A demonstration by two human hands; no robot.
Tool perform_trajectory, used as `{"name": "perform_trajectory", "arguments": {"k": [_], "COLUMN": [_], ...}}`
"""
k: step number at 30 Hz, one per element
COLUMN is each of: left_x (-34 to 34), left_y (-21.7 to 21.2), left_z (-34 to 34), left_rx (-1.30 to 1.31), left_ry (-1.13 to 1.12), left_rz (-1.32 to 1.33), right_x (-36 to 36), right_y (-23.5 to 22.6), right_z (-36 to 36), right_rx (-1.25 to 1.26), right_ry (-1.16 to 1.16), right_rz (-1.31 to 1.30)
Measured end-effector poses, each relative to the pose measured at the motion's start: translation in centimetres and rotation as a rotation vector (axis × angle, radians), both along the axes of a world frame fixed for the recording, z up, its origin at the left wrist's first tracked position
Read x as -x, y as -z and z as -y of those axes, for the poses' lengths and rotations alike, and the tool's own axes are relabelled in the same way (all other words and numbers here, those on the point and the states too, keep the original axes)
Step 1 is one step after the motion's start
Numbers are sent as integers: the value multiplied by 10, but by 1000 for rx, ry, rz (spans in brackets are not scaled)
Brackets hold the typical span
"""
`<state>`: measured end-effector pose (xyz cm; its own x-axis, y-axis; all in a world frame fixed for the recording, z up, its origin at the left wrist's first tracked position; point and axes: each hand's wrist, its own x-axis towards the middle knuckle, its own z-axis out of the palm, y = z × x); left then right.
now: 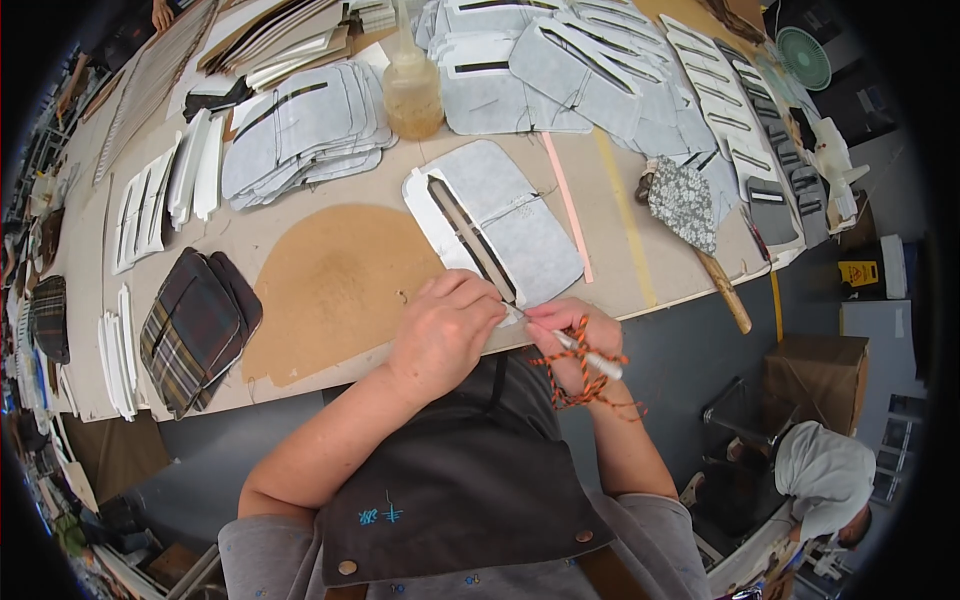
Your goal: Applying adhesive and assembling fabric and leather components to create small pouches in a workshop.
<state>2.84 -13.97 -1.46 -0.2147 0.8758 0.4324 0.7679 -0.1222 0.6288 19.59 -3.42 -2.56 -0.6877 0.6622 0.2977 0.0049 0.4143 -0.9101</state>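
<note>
A light grey fabric panel (530,215) with rounded corners lies in front of me on the table, with a long dark-edged slot (470,235) running down its left side. My left hand (448,322) is closed, with thumb and fingertips pinching the panel at the slot's near end. Right beside it, my right hand (572,338) is closed around a slim tool with a white handle (603,364). An orange and black braided cord (580,352) is tied to it and hangs over the hand. The tool's tip meets the left fingertips, and its exact kind is hidden.
A tan half-round board (330,290) lies left of the panel, beside plaid fabric pieces (200,325). Behind stand a glue bottle (412,95) and stacks of grey panels (305,130). A floral-wrapped, wooden-handled tool (690,205) overhangs the right edge. Another person (825,475) sits lower right.
</note>
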Motion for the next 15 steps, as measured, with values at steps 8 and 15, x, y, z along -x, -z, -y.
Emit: {"name": "perform_trajectory", "arguments": {"k": [8, 15], "left_x": [-1, -2], "left_y": [-1, 1], "left_z": [-1, 0], "left_rx": [11, 55], "left_ry": [-22, 0], "left_rz": [-12, -121], "right_x": [-7, -4], "right_y": [13, 9], "right_z": [3, -1], "right_rx": [105, -96], "right_ry": [58, 33], "right_rz": [-85, -38]}}
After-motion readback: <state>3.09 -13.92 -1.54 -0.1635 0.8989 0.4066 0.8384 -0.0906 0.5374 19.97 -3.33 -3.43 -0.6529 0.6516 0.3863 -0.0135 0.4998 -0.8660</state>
